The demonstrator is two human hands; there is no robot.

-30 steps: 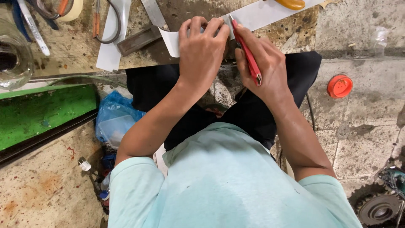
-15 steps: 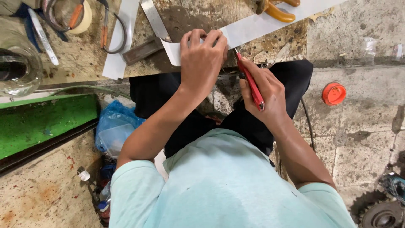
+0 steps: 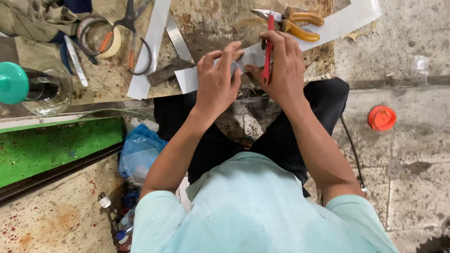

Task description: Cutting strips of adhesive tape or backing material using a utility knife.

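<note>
The left hand (image 3: 218,79) presses flat on a long white strip (image 3: 328,26) that lies across a worn brown work board (image 3: 211,23) on the floor, near the board's near edge. Its fingers are spread, with the grip holding nothing but the strip beneath. The right hand (image 3: 281,70) has its grip closed around a red utility knife (image 3: 268,47), held upright with the tip on the strip beside the left fingertips. Yellow-handled pliers (image 3: 295,21) rest on the strip toward the board's far right corner. Scissors (image 3: 133,28) and a tape roll (image 3: 105,40) lie at the board's far left. An orange cap (image 3: 382,117) sits on the stone floor (image 3: 412,164), well apart.
</note>
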